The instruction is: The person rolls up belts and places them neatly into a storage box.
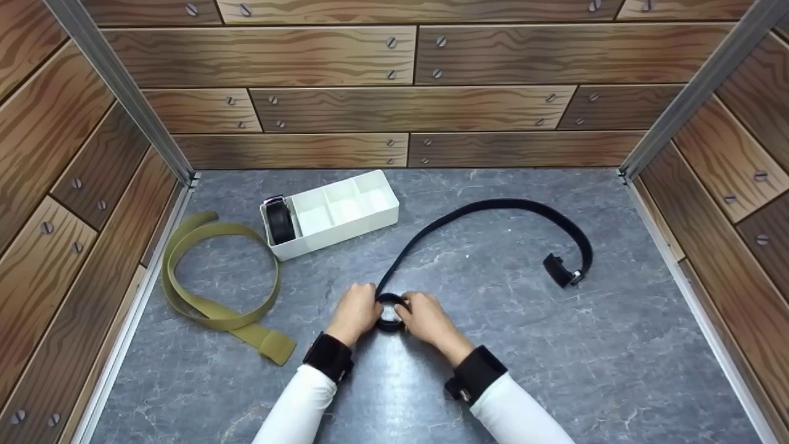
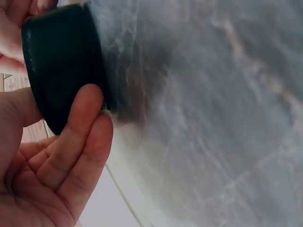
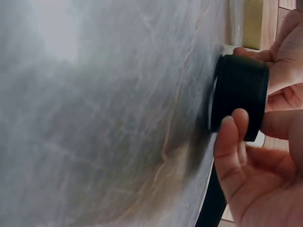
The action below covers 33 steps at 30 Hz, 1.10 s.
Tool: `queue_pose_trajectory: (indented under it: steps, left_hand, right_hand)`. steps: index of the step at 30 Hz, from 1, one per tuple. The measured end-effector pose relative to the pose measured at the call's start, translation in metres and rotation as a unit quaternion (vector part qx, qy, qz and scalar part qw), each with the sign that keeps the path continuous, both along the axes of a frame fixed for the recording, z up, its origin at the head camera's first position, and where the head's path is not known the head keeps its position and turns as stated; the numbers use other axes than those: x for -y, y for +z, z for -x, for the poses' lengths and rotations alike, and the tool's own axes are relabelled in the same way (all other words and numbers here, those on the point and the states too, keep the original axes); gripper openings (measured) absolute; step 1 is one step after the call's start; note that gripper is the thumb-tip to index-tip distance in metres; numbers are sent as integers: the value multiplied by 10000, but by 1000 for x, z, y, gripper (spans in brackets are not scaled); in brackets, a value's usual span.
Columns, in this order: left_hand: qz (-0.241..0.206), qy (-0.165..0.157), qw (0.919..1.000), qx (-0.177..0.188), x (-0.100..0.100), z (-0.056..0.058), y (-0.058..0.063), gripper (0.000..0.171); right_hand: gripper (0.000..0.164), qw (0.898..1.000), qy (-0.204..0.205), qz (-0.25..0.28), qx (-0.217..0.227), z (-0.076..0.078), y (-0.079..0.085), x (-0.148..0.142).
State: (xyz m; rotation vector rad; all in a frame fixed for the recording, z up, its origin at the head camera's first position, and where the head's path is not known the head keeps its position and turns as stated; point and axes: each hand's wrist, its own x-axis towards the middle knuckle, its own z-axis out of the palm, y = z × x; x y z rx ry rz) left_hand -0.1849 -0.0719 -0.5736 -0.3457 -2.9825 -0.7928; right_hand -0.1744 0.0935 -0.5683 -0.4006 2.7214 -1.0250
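Observation:
A black belt [image 1: 493, 204] lies on the grey marbled surface, one end wound into a small ring-shaped coil [image 1: 389, 328] standing on its edge. My left hand [image 1: 356, 311] pinches the coil's left side, where the loose strap runs off. On the opposite side my right hand [image 1: 428, 317] holds it between thumb and fingers. Both wrist views show the coil [image 2: 61, 61] close up, fingertips pressed to its outer face and thumb at the inside. From the coil the strap arcs away to the right, ending at a metal buckle [image 1: 577, 277] with a folded black piece.
Up and left stands a white divided box [image 1: 339, 239], with a rolled black belt [image 1: 281, 222] in its leftmost compartment. An olive webbing belt [image 1: 246, 319] lies loosely looped left of my hands. Wood-patterned walls [image 1: 333, 111] enclose the back and both sides.

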Motion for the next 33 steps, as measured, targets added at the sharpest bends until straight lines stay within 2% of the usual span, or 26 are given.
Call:
queue_pose_trajectory:
  steps: [5,7,11,15,18,21,24,28,31,33]
  left_hand:
    - [-205,227,9995,98,-4,0,-1,12]
    - [-176,179,9996,94,-4,0,-1,14]
    - [-23,-55,10000,65,0,0,1,13]
    - [153,-210,9997,21,3,1,4,12]
    - [312,-247,9992,-86,4,3,4,14]
    - [430,-263,9985,-198,5,4,3,15]
    - [490,-306,9980,-257,6,4,1,13]
    - [522,-547,9965,-368,9,2,0,13]
    - [555,-786,9942,-481,10,2,-1,14]
    - [559,-850,9936,-484,12,1,-1,14]
  right_hand:
    - [24,9953,-503,446,695,-6,-1,2]
    - [20,9932,-606,468,878,-6,-1,4]
    - [24,9916,-680,303,1054,-4,1,7]
    - [20,9962,-422,-297,698,2,4,9]
    - [23,9976,-165,-577,349,5,4,10]
    - [31,9982,68,-509,305,7,4,9]
    - [30,9987,181,-408,236,8,4,7]
    - [45,9984,233,-420,-289,11,3,2]
    - [60,9943,449,-694,-679,16,2,0]
    - [62,9907,654,-897,-785,18,2,0]
